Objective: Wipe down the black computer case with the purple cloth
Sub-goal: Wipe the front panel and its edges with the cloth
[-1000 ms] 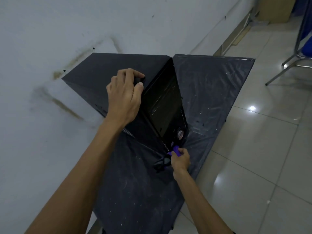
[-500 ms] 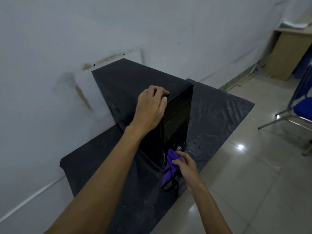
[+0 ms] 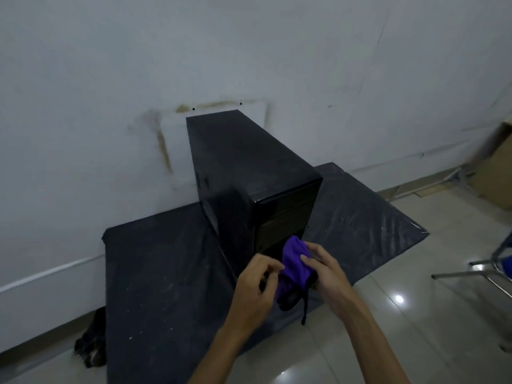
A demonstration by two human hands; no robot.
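Note:
The black computer case (image 3: pixel 249 167) stands upright on a black plastic sheet (image 3: pixel 155 273) against the white wall, its glossy front panel facing me. In front of the panel's lower part I hold the purple cloth (image 3: pixel 294 261) between both hands. My left hand (image 3: pixel 256 289) grips the cloth's lower left side with curled fingers. My right hand (image 3: pixel 327 273) pinches its right side. A black edge and a thin black cord (image 3: pixel 305 309) hang down from the cloth. Neither hand touches the case.
The sheet lies on a glossy tiled floor (image 3: pixel 415 328). A dark bundle (image 3: pixel 91 345) sits at the sheet's near left corner by the wall. Metal chair legs (image 3: pixel 484 275) stand at the right edge, and a brown box (image 3: pixel 496 173) sits at the far right.
My left hand has left the top of the case and come down to grip the cloth. The right hand has lifted the cloth higher. The view has swung to face the case front.

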